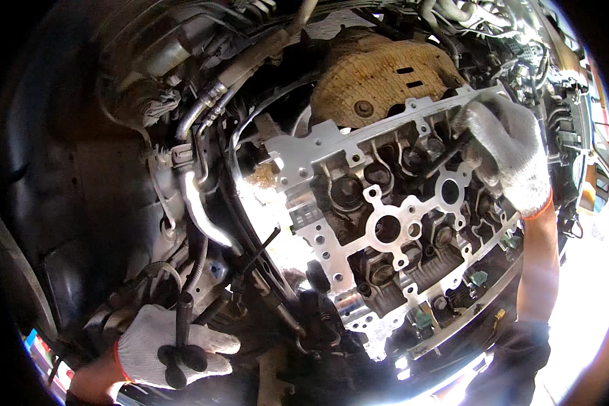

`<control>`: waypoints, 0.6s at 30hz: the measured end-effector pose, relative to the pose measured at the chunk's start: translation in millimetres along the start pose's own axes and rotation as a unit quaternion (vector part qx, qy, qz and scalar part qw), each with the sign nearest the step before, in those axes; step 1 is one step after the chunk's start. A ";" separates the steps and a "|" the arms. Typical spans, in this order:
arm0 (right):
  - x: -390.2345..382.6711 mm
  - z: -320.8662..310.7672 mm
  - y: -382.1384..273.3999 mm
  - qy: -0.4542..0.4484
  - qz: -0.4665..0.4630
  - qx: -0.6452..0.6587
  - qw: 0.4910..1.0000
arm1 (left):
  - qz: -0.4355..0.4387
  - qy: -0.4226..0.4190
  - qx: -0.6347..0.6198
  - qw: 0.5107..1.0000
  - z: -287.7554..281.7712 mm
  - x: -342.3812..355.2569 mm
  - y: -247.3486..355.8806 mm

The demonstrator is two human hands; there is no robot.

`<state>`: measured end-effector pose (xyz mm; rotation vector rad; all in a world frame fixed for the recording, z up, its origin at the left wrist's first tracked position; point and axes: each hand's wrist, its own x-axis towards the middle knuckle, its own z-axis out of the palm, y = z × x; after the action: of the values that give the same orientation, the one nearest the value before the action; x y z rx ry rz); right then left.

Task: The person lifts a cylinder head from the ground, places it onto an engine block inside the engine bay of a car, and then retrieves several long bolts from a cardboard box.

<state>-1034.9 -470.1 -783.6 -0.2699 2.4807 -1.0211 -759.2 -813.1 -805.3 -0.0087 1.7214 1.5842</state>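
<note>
My left hand (172, 345), in a white knit glove with an orange cuff, is low at the left among dark pipes and hoses. Its fingers stretch to the right, fairly straight. A dark upright stem with a lobed lower end (183, 325) crosses in front of the glove; whether the hand holds it, I cannot tell. Over the far right part of a bare metal engine cylinder head (358, 247) is my right hand (511, 145), gloved alike. Its fingers curl down into the casting, and a dark bar (440, 164) shows beside them. The fingertips are partly hidden.
Behind the cylinder head rises a tan, rust-stained heat shield (379, 78). Metal pipes (199, 210) run down its left side, and a dark body panel (68, 196) fills the far left. Green connectors (479, 279) line the front edge. Bright glare hides parts of the right.
</note>
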 end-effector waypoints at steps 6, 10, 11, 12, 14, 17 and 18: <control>5.8 2.9 14.6 0.022 -0.051 0.017 0.998 | -0.112 -0.130 0.041 0.984 -2.8 -6.3 13.2; -0.5 9.0 2.1 0.032 0.010 0.009 0.999 | -0.125 -0.185 0.064 0.973 -6.3 5.4 1.1; -2.7 10.3 0.3 0.026 0.013 0.004 1.000 | -0.128 -0.193 0.067 0.971 -7.6 5.2 -1.4; -5.7 7.8 -1.9 0.021 0.016 0.002 1.000 | -0.131 -0.201 0.074 0.968 -8.8 8.2 1.3; -6.5 6.1 -2.0 0.012 -0.048 -0.021 0.999 | -0.132 -0.184 0.055 0.972 -8.1 3.6 6.0; -10.1 5.8 -4.8 0.000 -0.085 -0.028 0.996 | -0.132 -0.138 0.013 0.982 -3.1 -7.9 15.7; -9.0 5.4 -5.2 -0.007 -0.090 -0.025 0.996 | -0.129 -0.118 0.002 0.985 -0.7 -12.7 19.4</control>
<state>-1024.3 -474.1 -780.4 -0.5218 2.5078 -1.0234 -760.3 -815.5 -782.3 -0.0384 1.4758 1.3345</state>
